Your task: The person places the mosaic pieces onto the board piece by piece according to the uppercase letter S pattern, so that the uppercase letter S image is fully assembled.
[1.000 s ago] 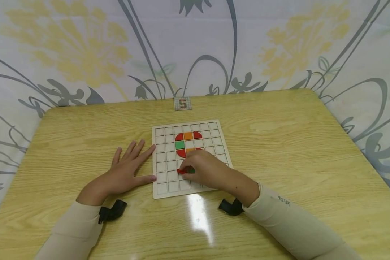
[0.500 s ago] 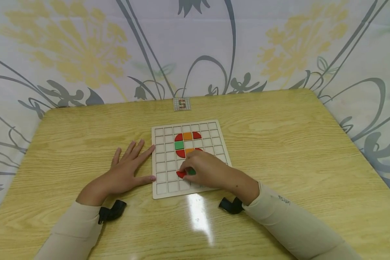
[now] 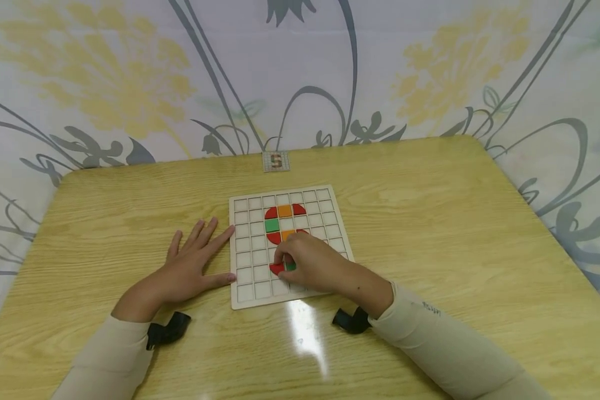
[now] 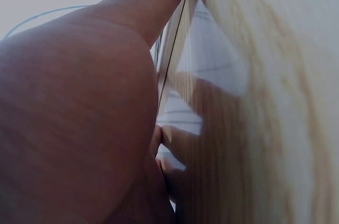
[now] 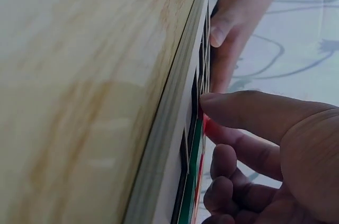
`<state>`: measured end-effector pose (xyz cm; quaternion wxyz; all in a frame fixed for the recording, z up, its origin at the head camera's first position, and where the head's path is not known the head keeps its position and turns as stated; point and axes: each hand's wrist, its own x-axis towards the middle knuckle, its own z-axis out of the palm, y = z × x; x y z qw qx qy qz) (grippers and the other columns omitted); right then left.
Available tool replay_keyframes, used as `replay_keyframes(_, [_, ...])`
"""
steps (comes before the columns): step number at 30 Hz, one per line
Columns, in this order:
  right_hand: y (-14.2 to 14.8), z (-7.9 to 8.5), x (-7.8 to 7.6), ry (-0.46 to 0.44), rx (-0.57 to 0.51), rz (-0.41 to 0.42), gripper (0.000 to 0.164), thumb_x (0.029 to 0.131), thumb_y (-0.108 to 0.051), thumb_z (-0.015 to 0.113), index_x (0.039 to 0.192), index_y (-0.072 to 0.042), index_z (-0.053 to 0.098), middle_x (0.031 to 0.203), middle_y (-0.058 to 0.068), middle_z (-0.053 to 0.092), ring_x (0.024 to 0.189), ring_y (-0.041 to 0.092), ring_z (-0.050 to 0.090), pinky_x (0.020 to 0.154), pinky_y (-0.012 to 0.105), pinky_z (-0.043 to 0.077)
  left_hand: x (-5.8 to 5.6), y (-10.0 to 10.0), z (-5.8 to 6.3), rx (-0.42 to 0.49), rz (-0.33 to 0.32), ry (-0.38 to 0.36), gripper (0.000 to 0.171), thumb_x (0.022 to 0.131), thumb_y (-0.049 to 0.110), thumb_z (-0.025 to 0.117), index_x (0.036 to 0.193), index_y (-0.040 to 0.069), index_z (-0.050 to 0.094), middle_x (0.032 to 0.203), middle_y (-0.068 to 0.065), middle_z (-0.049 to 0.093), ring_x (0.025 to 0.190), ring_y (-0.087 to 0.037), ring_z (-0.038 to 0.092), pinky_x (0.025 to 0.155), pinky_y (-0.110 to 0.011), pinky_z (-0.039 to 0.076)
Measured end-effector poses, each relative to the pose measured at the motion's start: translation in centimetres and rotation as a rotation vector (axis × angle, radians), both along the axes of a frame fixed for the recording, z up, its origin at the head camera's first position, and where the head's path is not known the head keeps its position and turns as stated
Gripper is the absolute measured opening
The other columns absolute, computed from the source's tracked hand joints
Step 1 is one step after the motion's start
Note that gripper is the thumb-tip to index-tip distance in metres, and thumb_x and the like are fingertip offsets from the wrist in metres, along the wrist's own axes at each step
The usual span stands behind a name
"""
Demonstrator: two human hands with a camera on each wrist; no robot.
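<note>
In the head view, a pale wooden grid board [image 3: 245, 275] lies in the middle of the table. My right hand [image 3: 316, 262] reaches over its lower part, thumb and forefinger pinching a red rounded-corner tile [image 3: 275, 269] at a cell. Close to those fingers sits a green tile [image 3: 291, 266], partly covered. Higher up are a green square tile [image 3: 272, 225], an orange square tile [image 3: 284, 211] and several other red and orange tiles, some hidden by the right hand. My left hand [image 3: 190, 266] rests flat on the table with fingers spread, its forefinger and thumb tips touching the board's left edge.
Behind the board, at the table's far edge, lies a small card [image 3: 276, 161] with a patterned figure on a grid. A flowered cloth [image 3: 310, 66] hangs behind the table. Black wrist devices [image 3: 169, 330] show by both sleeves.
The red tile in my right fingers has gone from tilted to lying flatter at the cell. My left hand keeps its place by the board. The whole head view has shifted slightly.
</note>
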<state>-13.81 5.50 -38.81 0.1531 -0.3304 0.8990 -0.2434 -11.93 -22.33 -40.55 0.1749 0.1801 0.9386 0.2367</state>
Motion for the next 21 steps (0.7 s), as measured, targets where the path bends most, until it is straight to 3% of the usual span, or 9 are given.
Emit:
replay_keyframes(16, [0.36, 0.07, 0.36, -0.018, 0.014, -0.055, 0.013, 0.087, -0.024, 0.079, 0.092, -0.015, 0.073, 0.084, -0.004, 0.056, 0.084, 0.013, 0.049, 0.073, 0.027, 0.045, 0.21, 0.24, -0.02, 0.012, 0.000, -0.001, 0.093, 0.090, 0.063, 0.062, 0.162, 0.032, 0.014, 0.170, -0.010, -0.004, 0.156, -0.038, -0.011, 0.116, -0.066, -0.015])
replay_keyframes(21, [0.52, 0.08, 0.36, 0.000, 0.006, -0.022, 0.018, 0.087, -0.028, 0.080, 0.097, -0.016, 0.071, 0.084, -0.004, 0.055, 0.084, 0.012, 0.049, 0.073, 0.026, 0.045, 0.23, 0.07, 0.01, 0.005, -0.004, 0.000, 0.093, 0.090, 0.063, 0.062, 0.162, 0.032, 0.013, 0.170, -0.011, -0.004, 0.155, -0.039, -0.011, 0.116, -0.067, -0.015])
